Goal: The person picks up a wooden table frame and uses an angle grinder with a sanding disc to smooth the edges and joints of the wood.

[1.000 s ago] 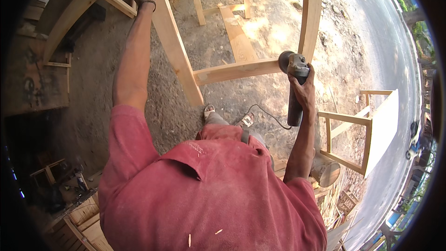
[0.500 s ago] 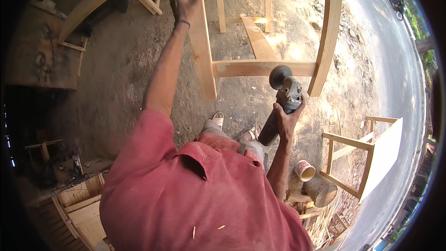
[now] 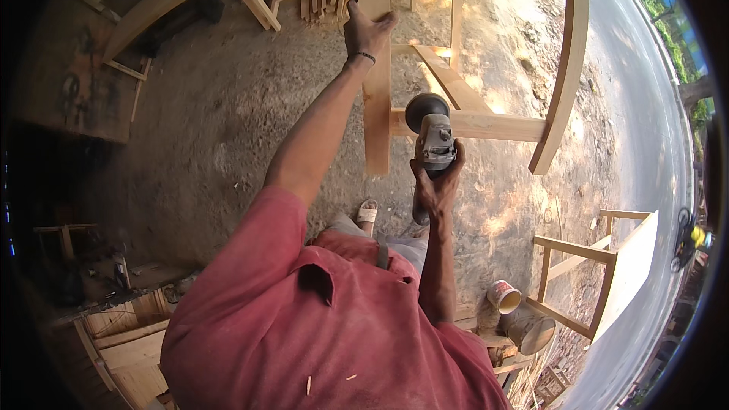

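Observation:
My left hand [image 3: 368,34] grips a broad upright wooden leg [image 3: 376,121] of a large pale timber frame, its thumb lying across the face. In my right hand [image 3: 438,186] is an angle grinder [image 3: 437,143] with a round dark disc [image 3: 425,112]. The disc is at the left end of the frame's crossrail [image 3: 501,126], close to the leg; whether it touches the wood I cannot tell. A curved leg [image 3: 566,80] stands at the rail's right end.
A white bucket [image 3: 503,297] and a cylindrical container [image 3: 529,334] stand at my lower right. Near them is a small wooden frame [image 3: 575,246] with a white panel. More timber furniture parts [image 3: 163,4] are at the upper left. A road [image 3: 645,106] runs along the right.
The grinder has moved left along the crossrail toward the broad leg. My left hand appears farther right in view, still on that leg. The whole frame has shifted right in the picture.

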Tool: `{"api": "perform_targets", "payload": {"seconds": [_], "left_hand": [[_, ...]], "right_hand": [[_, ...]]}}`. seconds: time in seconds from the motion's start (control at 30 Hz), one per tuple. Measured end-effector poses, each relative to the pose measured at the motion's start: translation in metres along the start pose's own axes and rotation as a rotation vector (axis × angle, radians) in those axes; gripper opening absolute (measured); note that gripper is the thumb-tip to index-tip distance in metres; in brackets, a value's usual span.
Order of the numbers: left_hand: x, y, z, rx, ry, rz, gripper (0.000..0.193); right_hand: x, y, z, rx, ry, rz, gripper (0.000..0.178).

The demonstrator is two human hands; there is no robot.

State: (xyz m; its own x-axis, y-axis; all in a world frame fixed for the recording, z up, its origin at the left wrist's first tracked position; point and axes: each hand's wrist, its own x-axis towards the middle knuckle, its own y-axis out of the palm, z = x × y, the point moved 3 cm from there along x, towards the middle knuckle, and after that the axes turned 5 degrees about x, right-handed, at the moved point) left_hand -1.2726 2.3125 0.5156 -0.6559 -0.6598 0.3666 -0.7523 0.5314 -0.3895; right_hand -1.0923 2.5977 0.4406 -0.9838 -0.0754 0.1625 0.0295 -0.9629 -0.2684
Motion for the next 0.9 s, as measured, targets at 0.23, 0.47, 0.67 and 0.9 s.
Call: {"api": "perform_targets", "payload": {"seconds": [0.23,0.47,0.67,0.9], "left_hand": [[-0.004,0.0,0.002,-0.06,0.002,0.011,0.065],[0.004,0.005,0.015,0.016,0.069,-0.041,0.063],[-0.002,0.004,0.005,-0.022,0.068,0.001,0.061],[0.002,0.007,0.014,-0.02,0.071,-0.001,0.062]], "right_hand": [[-0.014,0.015,-0.015,0.02,0.106,0.061,0.095],[-0.018,0.025,-0.023,-0.037,0.005,0.012,0.094],[-0.016,0.011,-0.026,-0.169,-0.009,-0.035,0.093],[-0.019,0.023,-0.02,-0.143,0.089,-0.07,0.096]]}}
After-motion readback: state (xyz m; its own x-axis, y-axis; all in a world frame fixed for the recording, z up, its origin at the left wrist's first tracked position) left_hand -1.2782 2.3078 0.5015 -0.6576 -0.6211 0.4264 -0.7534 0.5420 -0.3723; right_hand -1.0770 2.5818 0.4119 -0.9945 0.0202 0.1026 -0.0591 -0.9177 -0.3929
